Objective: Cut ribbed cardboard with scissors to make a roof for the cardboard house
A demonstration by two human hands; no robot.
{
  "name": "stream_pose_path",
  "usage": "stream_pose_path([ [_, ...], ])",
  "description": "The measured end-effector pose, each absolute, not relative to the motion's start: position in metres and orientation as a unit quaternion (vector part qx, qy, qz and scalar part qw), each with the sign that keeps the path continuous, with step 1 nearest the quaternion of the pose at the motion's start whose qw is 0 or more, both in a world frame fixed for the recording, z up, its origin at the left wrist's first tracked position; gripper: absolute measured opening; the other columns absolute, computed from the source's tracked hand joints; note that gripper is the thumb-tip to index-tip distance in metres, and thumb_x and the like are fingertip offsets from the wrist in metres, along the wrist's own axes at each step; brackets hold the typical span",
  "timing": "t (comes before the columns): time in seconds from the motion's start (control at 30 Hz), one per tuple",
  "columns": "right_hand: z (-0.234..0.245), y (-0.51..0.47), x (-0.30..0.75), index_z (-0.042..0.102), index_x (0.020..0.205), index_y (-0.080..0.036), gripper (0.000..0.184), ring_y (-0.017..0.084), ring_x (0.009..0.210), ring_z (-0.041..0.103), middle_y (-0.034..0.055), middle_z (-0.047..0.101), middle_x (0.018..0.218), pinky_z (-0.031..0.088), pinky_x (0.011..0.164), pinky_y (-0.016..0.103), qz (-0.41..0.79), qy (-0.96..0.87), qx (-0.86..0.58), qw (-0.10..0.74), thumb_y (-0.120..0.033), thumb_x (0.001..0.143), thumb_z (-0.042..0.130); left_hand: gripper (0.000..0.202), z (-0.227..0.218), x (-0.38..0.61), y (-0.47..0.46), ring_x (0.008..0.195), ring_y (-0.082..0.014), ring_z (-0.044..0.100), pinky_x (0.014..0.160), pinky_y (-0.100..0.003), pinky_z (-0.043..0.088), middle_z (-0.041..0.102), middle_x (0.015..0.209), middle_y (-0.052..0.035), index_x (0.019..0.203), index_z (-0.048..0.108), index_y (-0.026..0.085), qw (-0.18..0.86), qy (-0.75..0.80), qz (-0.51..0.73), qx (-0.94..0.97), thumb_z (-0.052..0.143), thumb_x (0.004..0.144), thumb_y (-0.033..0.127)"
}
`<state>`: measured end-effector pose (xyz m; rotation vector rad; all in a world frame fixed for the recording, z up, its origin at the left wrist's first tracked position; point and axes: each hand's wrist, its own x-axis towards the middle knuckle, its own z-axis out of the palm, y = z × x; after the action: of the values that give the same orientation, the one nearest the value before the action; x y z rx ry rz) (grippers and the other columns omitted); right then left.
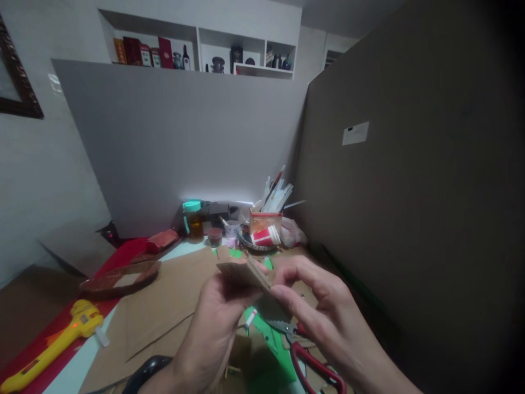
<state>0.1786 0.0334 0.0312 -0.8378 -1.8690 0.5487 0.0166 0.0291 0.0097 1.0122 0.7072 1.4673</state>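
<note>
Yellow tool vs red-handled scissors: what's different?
Colour: the yellow tool is mostly yellow; the scissors pair red handles with grey metal blades.
Place: the tool lies left of the left hand; the scissors lie partly hidden behind the right hand.
Shared: neither is held.

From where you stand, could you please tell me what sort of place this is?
Probably a craft corner, judging by the held cardboard, red-handled scissors and what looks like a yellow glue gun.
</note>
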Motion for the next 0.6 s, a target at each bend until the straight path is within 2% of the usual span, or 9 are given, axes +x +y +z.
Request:
stream_pose_path([
  [0.17,0.028,0.030,0.175,0.062,0.085,-0.016,0.014,0.014,0.076,0.054,0.0029,0.060,0.081,0.044,0.067,0.026,0.010,-0.805,-0.273,0.527,-0.004,0.091,0.056,0.011,0.009,0.016,0.031,0.086,-0.0125,0.062,0.085,-0.019,0.051,0.072,0.086,0.0024,0.081,0.074,0.021,0.550,0.279,0.647,0.448,0.082,0.075,0.018],
  [0.33,0.023,0.023,0.173,0.059,0.086,-0.013,0.016,0.015,0.074,0.049,0.0055,0.056,0.077,0.042,0.065,0.029,-0.027,-0.822,-0.244,0.514,0.002,0.087,0.056,0.014,0.012,0.019,0.030,0.086,-0.0158,0.063,0.085,-0.023,0.053,0.071,0.085,-0.0001,0.081,0.074,0.020,0.547,0.279,0.652,0.445,0.084,0.072,0.019],
  [0.47,0.013,0.024,0.172,0.057,0.085,-0.013,0.018,0.016,0.074,0.049,0.0067,0.059,0.079,0.041,0.064,0.031,-0.071,-0.804,-0.228,0.544,0.005,0.083,0.058,0.024,0.009,0.022,0.025,0.085,-0.0142,0.064,0.083,-0.020,0.052,0.073,0.086,0.0021,0.081,0.074,0.022,0.550,0.300,0.659,0.415,0.091,0.064,0.024],
  [0.6,0.008,0.029,0.168,0.056,0.081,-0.013,0.019,0.015,0.069,0.046,0.0058,0.057,0.076,0.036,0.062,0.032,-0.126,-0.789,-0.233,0.555,0.005,0.082,0.059,0.020,0.007,0.021,0.020,0.090,-0.0138,0.064,0.085,-0.018,0.050,0.073,0.089,0.0019,0.087,0.076,0.024,0.556,0.325,0.644,0.413,0.087,0.070,0.025],
])
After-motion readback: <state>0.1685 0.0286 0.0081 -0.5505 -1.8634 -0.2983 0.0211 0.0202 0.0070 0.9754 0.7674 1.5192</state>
